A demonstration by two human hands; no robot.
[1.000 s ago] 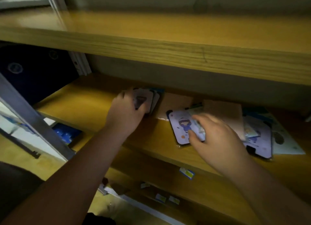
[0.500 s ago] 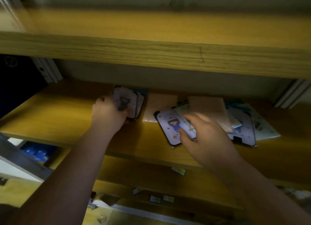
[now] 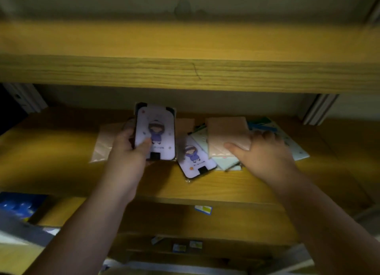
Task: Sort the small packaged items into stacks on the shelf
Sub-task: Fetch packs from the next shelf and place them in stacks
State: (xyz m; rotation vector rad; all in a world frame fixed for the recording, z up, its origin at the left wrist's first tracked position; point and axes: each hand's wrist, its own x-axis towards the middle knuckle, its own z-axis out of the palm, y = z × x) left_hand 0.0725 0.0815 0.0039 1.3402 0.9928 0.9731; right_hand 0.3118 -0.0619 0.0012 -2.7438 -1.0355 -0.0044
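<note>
1. Dim yellow wooden shelving is filling my view, with the thick front edge of the upper wooden board [image 3: 185,73] running across at twelve o'clock and the lower wooden shelf [image 3: 51,161] lying open beneath it.
2. I am seeing the left hand [image 3: 125,157] gripping a lilac rounded card pack with a cartoon girl in purple [image 3: 157,128], the thumb pressing its face and the fingers curling behind its left edge; the pack is tilting up off the shelf.
3. More dark-edged packs seem to be sitting behind it in the same hand, though I cannot tell how many.
4. At nine o'clock from that hand, a clear flat plastic sleeve [image 3: 101,145] is lying on the shelf.
5. At three o'clock from the held pack, a second lilac cartoon-girl pack [image 3: 194,159] is lying flat, its upper right tucked under pale green packets [image 3: 221,161].
6. The right hand [image 3: 265,153] is resting on the pile, thumb and fingers pinching the lower right corner of a tan flat packet [image 3: 226,130] lying on top.
7. White-and-green packets [image 3: 287,139] are fanning out beyond that hand at two o'clock.
8. A small blue-and-white label [image 3: 203,209] is sticking to the shelf's front edge at six o'clock.
</note>
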